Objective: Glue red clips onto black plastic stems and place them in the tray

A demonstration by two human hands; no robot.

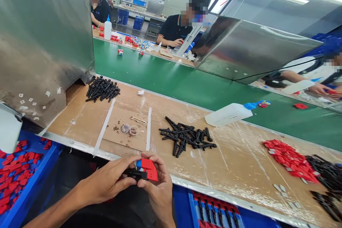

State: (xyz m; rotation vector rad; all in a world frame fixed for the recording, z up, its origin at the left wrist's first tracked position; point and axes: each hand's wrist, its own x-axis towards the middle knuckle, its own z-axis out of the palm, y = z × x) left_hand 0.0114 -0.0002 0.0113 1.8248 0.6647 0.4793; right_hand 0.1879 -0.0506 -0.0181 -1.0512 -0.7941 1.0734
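Observation:
Just off the table's front edge, my two hands meet around a small plastic assembly. My right hand (163,188) grips a red and blue plastic block (150,169), thumb below and fingers over the far side. Between finger and thumb, my left hand (113,176) pinches a black plastic stick (135,173) that touches the block. Fingers hide part of both pieces, so I cannot tell how far they are joined. Beyond the hands lies a loose pile of black sticks (184,135). Left of that, a cardboard sheet (112,140) carries small round cups (133,130) and cotton swabs (139,120).
A second black pile (103,89) lies back left. A white bottle (228,114) lies tilted near the green belt (165,73). Red parts (290,160) are heaped at right. Blue bins (48,164) hold red and blue blocks. Metal panels (45,42) flank the table. Other people sit opposite.

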